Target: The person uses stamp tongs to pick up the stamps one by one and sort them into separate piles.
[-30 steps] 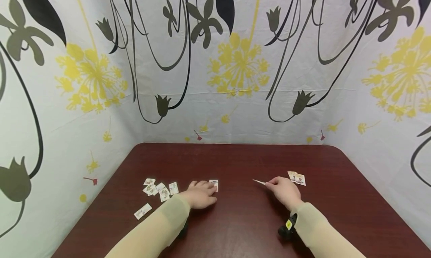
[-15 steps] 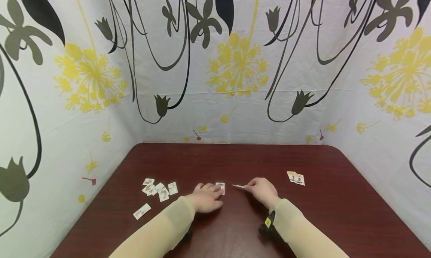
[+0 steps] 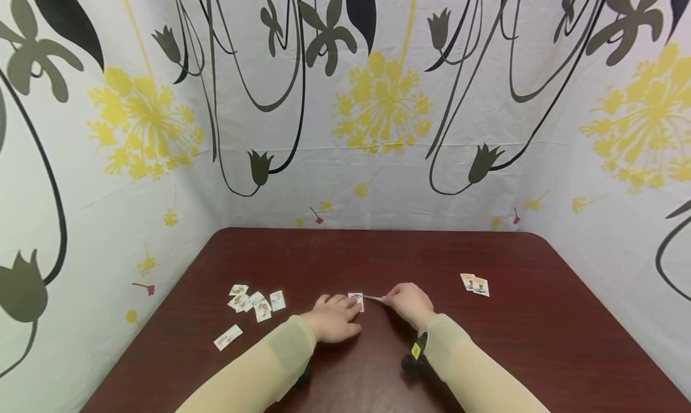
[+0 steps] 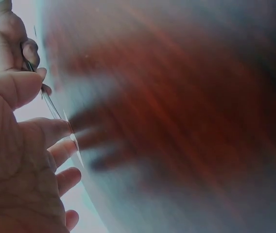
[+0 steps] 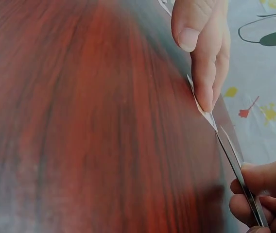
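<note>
With the fingers stretched forward, my left hand [image 3: 332, 320] presses a small printed paper card [image 3: 355, 295] against the dark red table. Its fingertips cover part of the card, which shows nearly edge-on in the right wrist view. Just to the right, my right hand [image 3: 412, 305] holds metal tweezers [image 5: 235, 167] between thumb and fingers. The slim tips point left and stand slightly apart. One tip reaches the card's right edge, close to the left fingertips. In the left wrist view, the tweezers [image 4: 50, 103] slant down toward that same edge.
Several small printed cards [image 3: 263, 310] lie loosely grouped on the left of the table [image 3: 410, 257]. A longer white card [image 3: 228, 337] lies nearer the front. Two overlapping cards [image 3: 480, 286] are at the right. Patterned cloth [image 3: 388, 191] hangs behind the table's back edge.
My right hand has moved left with the tweezers, bringing their tips to the card. The left hand has slid slightly right together with the card under its fingers.
</note>
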The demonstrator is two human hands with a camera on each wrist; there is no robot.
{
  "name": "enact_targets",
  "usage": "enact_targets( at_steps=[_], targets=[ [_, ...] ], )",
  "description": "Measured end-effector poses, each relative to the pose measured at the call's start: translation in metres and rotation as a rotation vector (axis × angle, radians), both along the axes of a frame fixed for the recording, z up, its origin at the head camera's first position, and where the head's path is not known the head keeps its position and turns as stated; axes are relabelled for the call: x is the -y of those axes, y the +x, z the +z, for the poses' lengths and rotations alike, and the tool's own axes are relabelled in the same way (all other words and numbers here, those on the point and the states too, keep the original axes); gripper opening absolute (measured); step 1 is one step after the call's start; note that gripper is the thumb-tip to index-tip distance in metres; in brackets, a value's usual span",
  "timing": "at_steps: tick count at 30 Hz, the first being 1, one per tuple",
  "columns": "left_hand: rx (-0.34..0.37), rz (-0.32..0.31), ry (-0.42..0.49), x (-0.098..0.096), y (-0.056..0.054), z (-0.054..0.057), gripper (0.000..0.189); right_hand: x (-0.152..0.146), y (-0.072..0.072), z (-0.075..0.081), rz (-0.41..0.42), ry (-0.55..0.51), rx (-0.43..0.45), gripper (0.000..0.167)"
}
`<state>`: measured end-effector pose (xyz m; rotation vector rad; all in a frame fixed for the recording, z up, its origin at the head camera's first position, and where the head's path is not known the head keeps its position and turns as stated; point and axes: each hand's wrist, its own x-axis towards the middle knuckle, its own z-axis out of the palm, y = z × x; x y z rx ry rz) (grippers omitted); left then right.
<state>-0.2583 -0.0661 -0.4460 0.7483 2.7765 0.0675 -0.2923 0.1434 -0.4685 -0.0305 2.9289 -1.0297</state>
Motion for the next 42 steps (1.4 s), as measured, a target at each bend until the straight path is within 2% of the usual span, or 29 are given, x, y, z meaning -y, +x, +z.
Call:
enact_targets(
  at_steps=[9, 18, 24, 30, 36, 42],
  targets=[
    [0.003, -0.002, 0.011, 0.0, 0.0, 0.0, 0.06, 0.001, 0.0, 0.004, -0.026, 0.033, 0.014, 0.012],
    [0.012, -0.018, 0.021, 0.0, -0.002, -0.005, 0.06, 0.004, -0.003, 0.001, -0.008, 0.007, 0.02, 0.012],
    [-0.012, -0.036, 0.009, 0.0, -0.002, -0.005, 0.059, 0.004, 0.0, -0.002, -0.026, -0.045, 0.036, 0.013],
    [-0.073, -0.061, -0.015, -0.001, -0.002, -0.007, 0.058, 0.004, 0.007, 0.0, -0.033, -0.056, 0.03, 0.013],
    [-0.104, -0.061, -0.021, -0.001, 0.0, -0.004, 0.058, -0.002, 0.013, -0.001, -0.052, -0.047, 0.016, 0.012],
    [-0.111, -0.055, -0.007, 0.001, 0.0, -0.002, 0.056, -0.009, 0.018, -0.002, -0.037, -0.068, 0.032, 0.013]
  ],
)
